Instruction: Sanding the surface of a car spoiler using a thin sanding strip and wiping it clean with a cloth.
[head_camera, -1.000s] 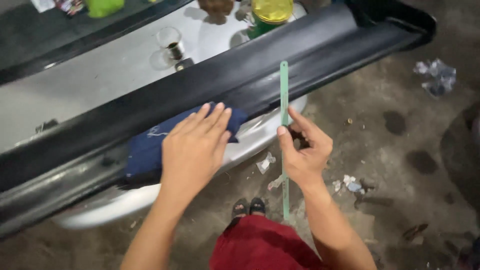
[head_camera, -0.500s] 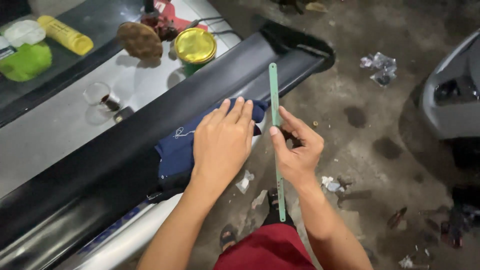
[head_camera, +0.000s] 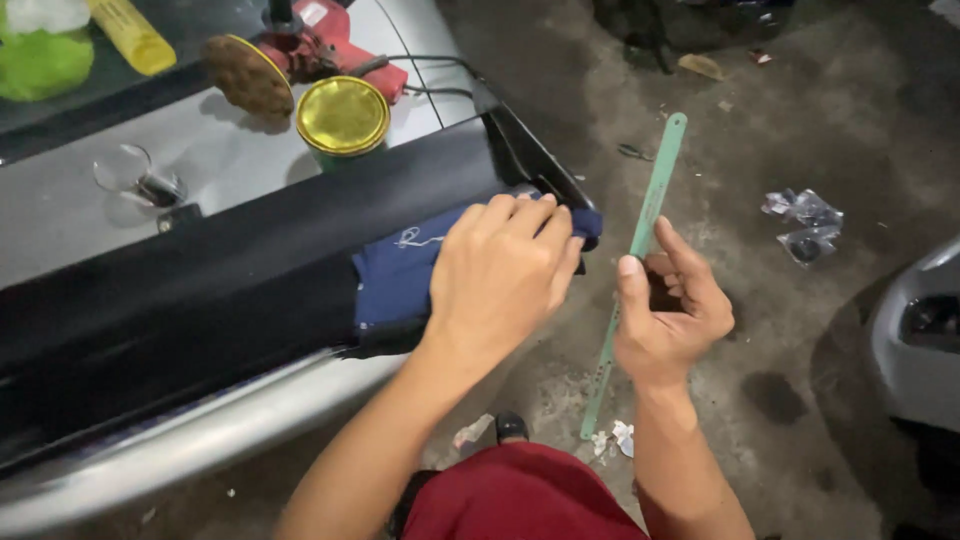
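Observation:
My left hand (head_camera: 500, 275) lies flat, fingers together, on a dark blue cloth (head_camera: 395, 285) that is draped over a long black car trim panel (head_camera: 200, 300). The cloth sits close to the panel's right end. My right hand (head_camera: 668, 312) is shut on a thin green strip (head_camera: 655, 195), like a saw blade, holding it near its middle. The strip points up and away from me, off to the right of the panel, over the concrete floor.
The panel rests on a silver car body (head_camera: 230, 160). On it stand a gold-lidded tin (head_camera: 342, 116), a red polisher with a brown pad (head_camera: 290, 55), a clear glass (head_camera: 135, 175), a yellow bottle (head_camera: 130, 35) and a green cloth (head_camera: 45, 55). Crumpled wrappers (head_camera: 805, 225) litter the floor; another vehicle (head_camera: 920, 340) stands at right.
My left hand and the blue cloth have slid along the panel to its right end. My right hand has carried the green strip off to the right of the panel. The view shifted.

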